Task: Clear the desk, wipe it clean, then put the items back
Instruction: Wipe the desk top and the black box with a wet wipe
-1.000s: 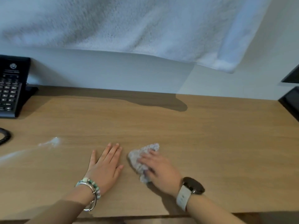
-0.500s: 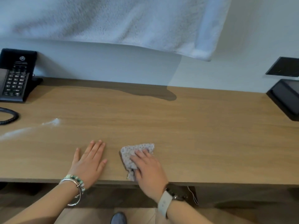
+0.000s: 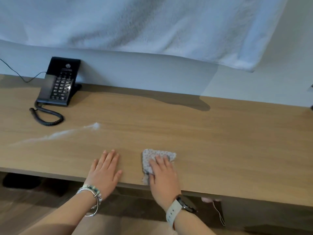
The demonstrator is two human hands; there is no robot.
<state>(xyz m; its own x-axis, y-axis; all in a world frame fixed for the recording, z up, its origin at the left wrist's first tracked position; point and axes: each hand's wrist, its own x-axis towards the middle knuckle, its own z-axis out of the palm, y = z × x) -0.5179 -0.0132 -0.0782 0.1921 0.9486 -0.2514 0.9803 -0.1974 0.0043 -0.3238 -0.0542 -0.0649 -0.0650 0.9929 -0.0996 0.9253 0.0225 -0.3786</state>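
The wiping step is in hand, I judge: the right hand (image 3: 163, 173) presses the cloth (image 3: 150, 156) flat on the desk (image 3: 220, 141) near its front edge, fingers straight on top and not curled round it. The left hand (image 3: 105, 170) rests palm-down just beside it, fingers spread, holding nothing. A white streak (image 3: 55, 134) lies to the left, well apart from the cloth (nearer the phone (image 3: 58, 82)). The next move likely calls for a leftward sweep across it under steady pressure. No container shows.
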